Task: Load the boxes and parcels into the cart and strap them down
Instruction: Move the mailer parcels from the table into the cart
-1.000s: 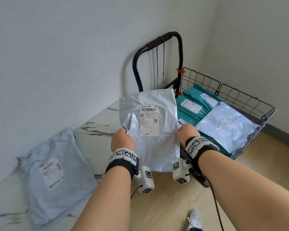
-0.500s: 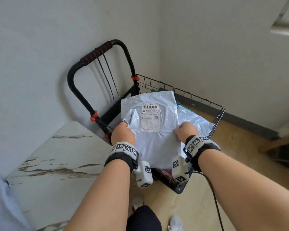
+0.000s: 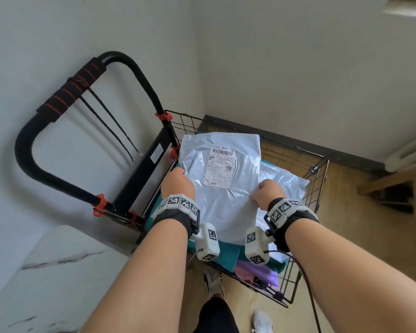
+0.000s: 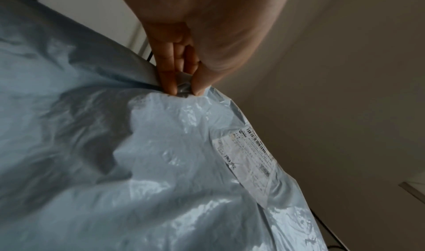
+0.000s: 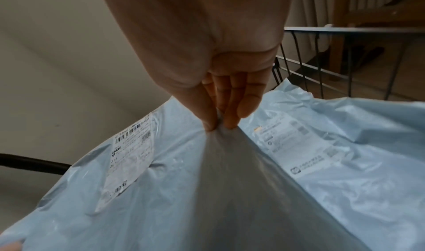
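A pale blue-grey plastic mailer parcel [image 3: 223, 200] with a white shipping label hangs above the black wire cart [image 3: 320, 188]. My left hand [image 3: 178, 183] pinches the parcel's left edge [image 4: 184, 89]. My right hand [image 3: 265, 194] pinches its right edge, the film bunched between thumb and fingers [image 5: 220, 126]. In the cart lie another pale parcel [image 3: 283, 181], its label visible in the right wrist view [image 5: 306, 146], teal parcels [image 3: 228, 257] and a purple one [image 3: 257, 272]. Two black straps [image 3: 111, 126] hang from the cart's handle [image 3: 65, 97].
The cart stands in a room corner against white walls. A marble-patterned tabletop [image 3: 48, 272] lies at lower left. Wooden furniture [image 3: 399, 183] stands at right on the wood floor. My shoes [image 3: 262, 323] are below the cart's near rim.
Both hands have carried the parcel rightward from the table side to a spot over the cart. The view has swung with them, so the parcel on the table has left the frame.
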A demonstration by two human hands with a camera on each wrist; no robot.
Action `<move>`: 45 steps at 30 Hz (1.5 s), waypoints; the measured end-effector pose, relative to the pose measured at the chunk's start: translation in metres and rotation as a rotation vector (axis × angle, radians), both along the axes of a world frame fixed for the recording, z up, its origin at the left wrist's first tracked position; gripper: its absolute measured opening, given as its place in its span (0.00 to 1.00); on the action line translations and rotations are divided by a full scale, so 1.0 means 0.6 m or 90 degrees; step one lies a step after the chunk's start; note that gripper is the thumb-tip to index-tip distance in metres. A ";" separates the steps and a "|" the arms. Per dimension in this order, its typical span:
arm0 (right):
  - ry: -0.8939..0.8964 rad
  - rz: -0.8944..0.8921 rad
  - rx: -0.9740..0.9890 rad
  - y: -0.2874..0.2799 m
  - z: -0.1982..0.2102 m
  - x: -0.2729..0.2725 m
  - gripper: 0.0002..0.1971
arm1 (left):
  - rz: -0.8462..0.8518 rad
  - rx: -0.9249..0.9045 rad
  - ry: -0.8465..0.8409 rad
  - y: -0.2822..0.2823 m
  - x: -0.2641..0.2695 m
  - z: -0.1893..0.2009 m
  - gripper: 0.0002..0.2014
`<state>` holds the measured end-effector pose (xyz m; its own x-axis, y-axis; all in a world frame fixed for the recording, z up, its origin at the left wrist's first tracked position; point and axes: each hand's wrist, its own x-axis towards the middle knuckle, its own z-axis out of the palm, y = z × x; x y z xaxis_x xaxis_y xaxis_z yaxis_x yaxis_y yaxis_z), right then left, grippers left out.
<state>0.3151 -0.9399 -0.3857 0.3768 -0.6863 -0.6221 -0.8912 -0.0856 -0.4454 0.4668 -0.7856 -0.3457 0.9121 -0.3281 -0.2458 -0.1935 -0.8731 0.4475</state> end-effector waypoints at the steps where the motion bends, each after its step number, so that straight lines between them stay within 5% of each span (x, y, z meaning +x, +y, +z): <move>1: 0.005 -0.008 0.009 0.001 -0.013 0.014 0.05 | -0.006 0.010 0.008 -0.006 0.019 -0.012 0.13; 11: 0.062 -0.065 0.059 0.021 -0.147 0.116 0.09 | -0.023 0.035 0.087 -0.027 0.156 -0.140 0.17; 15: 0.109 -0.084 0.049 0.025 -0.162 0.123 0.11 | -0.126 0.065 0.204 -0.030 0.166 -0.193 0.21; 19: 0.064 -0.108 -0.042 0.026 -0.167 0.126 0.22 | -0.196 0.138 0.199 -0.025 0.153 -0.217 0.36; 23: 0.037 0.058 -0.207 0.020 -0.161 0.138 0.42 | -0.276 0.245 0.020 -0.016 0.136 -0.221 0.44; 27: 0.099 0.284 -0.225 0.024 -0.177 0.154 0.47 | -0.352 0.296 0.052 -0.016 0.123 -0.240 0.42; 38: 0.168 0.316 -0.114 0.002 -0.232 0.172 0.50 | -0.369 0.321 0.118 -0.036 0.135 -0.301 0.48; 45: 0.147 0.315 -0.116 0.000 -0.203 0.170 0.46 | -0.351 0.285 0.096 -0.023 0.129 -0.275 0.45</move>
<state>0.4170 -0.9397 -0.5074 0.5489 -0.5662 -0.6149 -0.7978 -0.5745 -0.1831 0.5443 -0.7994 -0.5108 0.5886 -0.5689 -0.5744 -0.6228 -0.7721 0.1265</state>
